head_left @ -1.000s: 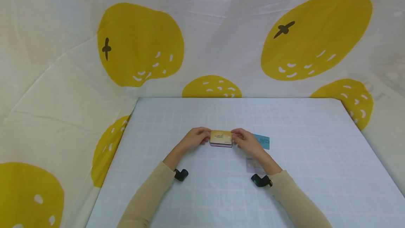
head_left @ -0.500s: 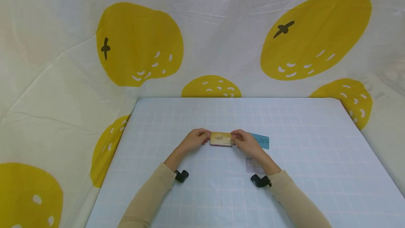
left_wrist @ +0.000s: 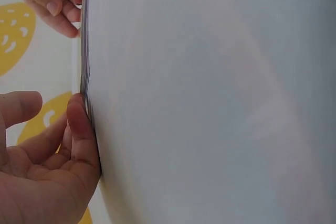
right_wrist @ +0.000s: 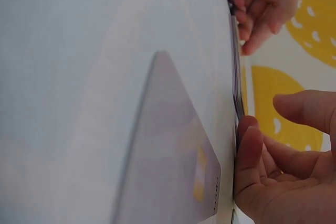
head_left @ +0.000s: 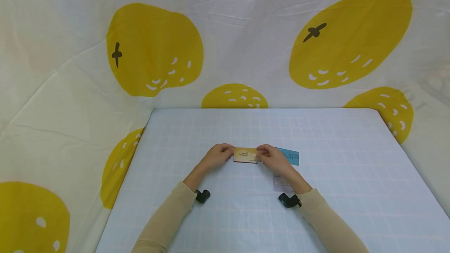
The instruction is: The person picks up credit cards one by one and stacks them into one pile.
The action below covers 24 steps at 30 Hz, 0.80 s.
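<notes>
A stack of plastic cards (head_left: 245,155) with a gold card on top lies on the table, between both hands. My left hand (head_left: 217,155) holds its left end with bent fingers. At the right end, the bent fingers of my right hand (head_left: 270,156) hold the other short side. Seen edge-on in the left wrist view, the stack (left_wrist: 85,45) shows several thin layers. Both thumbs stand off from the cards in the wrist views. A blue card (head_left: 292,157) lies just behind the right hand, partly covered by it.
A pale, see-through card (head_left: 280,184) lies under the right wrist, its near part also visible in the right wrist view. The table (head_left: 197,128) has a light checked cloth. Behind it hangs a white curtain (head_left: 246,30) with yellow fruit prints.
The gold top card has come down level with the cards beneath, and the gap along the stack's near edge has closed. Both hands have shifted only slightly.
</notes>
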{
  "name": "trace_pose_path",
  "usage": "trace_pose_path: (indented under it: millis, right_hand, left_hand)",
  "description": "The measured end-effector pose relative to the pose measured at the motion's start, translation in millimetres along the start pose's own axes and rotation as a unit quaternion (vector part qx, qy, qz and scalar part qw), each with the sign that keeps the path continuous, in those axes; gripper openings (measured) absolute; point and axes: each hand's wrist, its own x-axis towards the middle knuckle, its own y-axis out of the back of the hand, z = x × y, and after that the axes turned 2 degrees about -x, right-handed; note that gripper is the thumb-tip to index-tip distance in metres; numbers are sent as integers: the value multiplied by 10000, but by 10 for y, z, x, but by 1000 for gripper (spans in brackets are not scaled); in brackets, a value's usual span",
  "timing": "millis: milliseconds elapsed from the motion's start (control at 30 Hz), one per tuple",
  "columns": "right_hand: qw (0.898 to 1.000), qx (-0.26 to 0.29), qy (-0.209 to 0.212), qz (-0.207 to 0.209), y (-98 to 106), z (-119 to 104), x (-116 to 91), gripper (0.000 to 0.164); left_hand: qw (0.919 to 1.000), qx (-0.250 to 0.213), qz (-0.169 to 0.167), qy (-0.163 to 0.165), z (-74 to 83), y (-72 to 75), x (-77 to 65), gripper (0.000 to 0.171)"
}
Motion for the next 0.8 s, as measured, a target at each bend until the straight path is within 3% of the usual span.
trace_pose_path:
  millis: [267, 567, 800]
  right_hand:
    - [9999, -142, -40, 54, -5, 4, -8, 37]
    - [10000, 95, -5, -29, 19, 9, -29, 39]
    - [9998, 185, 82, 33, 127, -48, -88, 39]
  left_hand:
    - [9997, 161, 23, -165, 13, -3, -14, 31]
    - [9997, 158, 71, -180, 25, 7, -29, 32]
    - [9979, 366, 212, -497, 130, 9, -12, 33]
